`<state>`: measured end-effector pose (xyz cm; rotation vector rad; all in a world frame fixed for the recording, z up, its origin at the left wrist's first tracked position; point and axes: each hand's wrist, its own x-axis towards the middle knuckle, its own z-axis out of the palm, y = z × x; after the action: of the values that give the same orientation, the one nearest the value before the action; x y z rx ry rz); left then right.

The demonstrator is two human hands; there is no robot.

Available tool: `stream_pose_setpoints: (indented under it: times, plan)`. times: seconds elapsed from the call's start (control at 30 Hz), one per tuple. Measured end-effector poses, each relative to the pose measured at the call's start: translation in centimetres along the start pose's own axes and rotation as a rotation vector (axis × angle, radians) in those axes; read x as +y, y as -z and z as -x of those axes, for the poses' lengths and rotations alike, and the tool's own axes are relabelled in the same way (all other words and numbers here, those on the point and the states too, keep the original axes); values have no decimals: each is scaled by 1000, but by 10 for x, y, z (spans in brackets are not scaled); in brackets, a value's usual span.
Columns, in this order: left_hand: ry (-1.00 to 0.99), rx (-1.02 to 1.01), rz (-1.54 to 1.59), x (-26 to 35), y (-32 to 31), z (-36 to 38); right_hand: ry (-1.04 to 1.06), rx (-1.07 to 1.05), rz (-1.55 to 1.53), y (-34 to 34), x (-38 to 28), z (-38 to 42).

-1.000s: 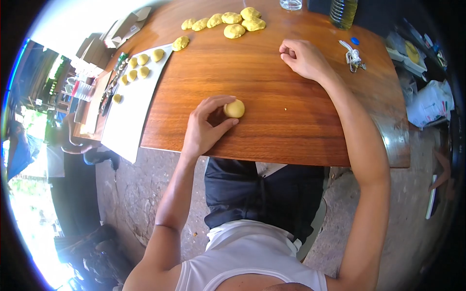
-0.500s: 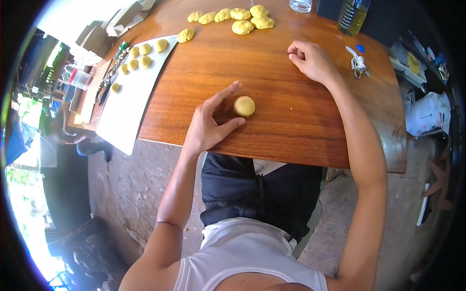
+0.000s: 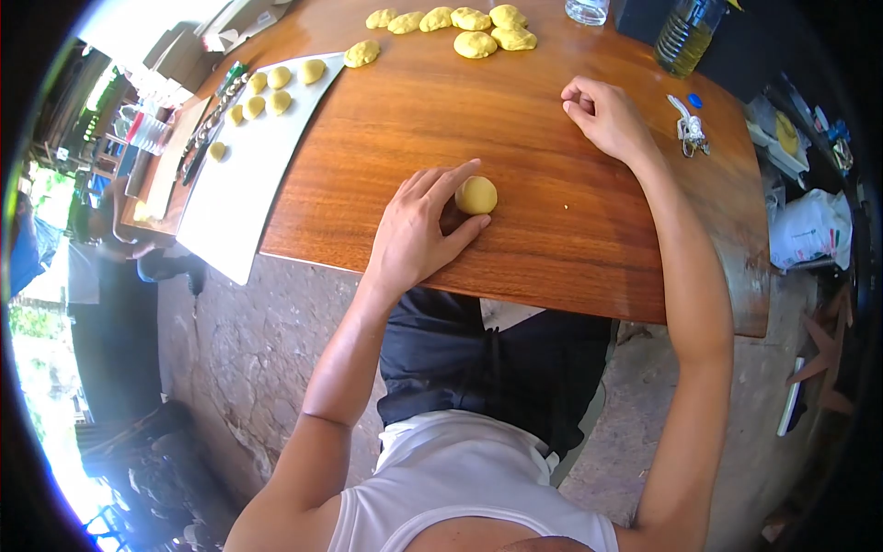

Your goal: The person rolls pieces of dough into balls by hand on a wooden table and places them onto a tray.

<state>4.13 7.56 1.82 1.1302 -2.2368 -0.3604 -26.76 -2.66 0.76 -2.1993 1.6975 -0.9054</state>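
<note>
A smooth round yellow dough ball [image 3: 476,196] sits on the wooden table [image 3: 395,138] near its front edge. My left hand [image 3: 428,216] is cupped at the ball's left side, thumb and fingers apart. The index finger reaches past its far side, and the thumb tip is right at its near edge. Dark shadow shows between palm and ball. Farther right, my right hand [image 3: 607,115] hovers or rests by the table surface with its fingers loosely curled in and nothing showing in them.
At the left, a white board [image 3: 235,198] carries several small dough balls [image 3: 279,103]. Flattened yellow dough lumps [image 3: 475,44] lie along the back. A bottle of yellowish liquid [image 3: 679,41], a blue cap [image 3: 694,100] and a white cord bundle [image 3: 690,129] are at the right.
My left hand has moved right, closer around the dough ball, its thumb now at the ball's edge. My right hand's fingers have curled in a little more. The view has shifted slightly.
</note>
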Motion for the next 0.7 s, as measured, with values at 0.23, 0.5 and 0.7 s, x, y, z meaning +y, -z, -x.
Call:
stream_pose_setpoints:
  times: [0.23,0.5,0.7]
  plan:
    - [6,17,0,0,-2,0,-14,-12,15,2,-1,0]
    - [84,13,189,3,-2,-8,-37,-9,39,4,-4,2]
    - [19,55,104,3,-4,-7,-30,-22,10,2,-1,0]
